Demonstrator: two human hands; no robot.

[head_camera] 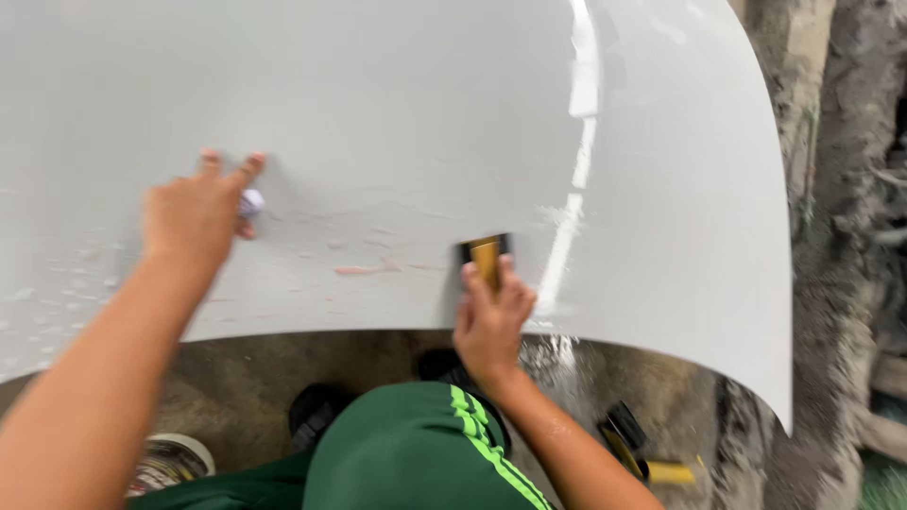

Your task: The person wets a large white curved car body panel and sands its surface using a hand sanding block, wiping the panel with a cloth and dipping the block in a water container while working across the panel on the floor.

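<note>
A large white car body panel (397, 113) fills the upper two thirds of the frame, smooth, glossy and gently curved, with a bright streak of reflected light running down its right half. Its lower edge sweeps in a long arc from lower left to a rounded corner at the right. Near the middle, the paint is rough and flaking, with pinkish patches showing through, and water droplets speckle the lower left of the surface.

The person's right hand (491, 321), at lower centre, grips a small yellow block with a dark edge (486, 257) and presses it flat against the panel just above the lower edge. The left hand (194, 212), at centre left, rests on the panel with fingers bent around a small pale, crumpled object (251, 201); what it is cannot be told.

Below the panel's edge lies open, wet, grey concrete floor (236, 368). A green trouser knee with bright green stripes (416, 453) sits at bottom centre. A yellow-and-black tool (642, 453) lies on the floor at lower right. A rough, crusted wall (831, 236) runs down the right side.
</note>
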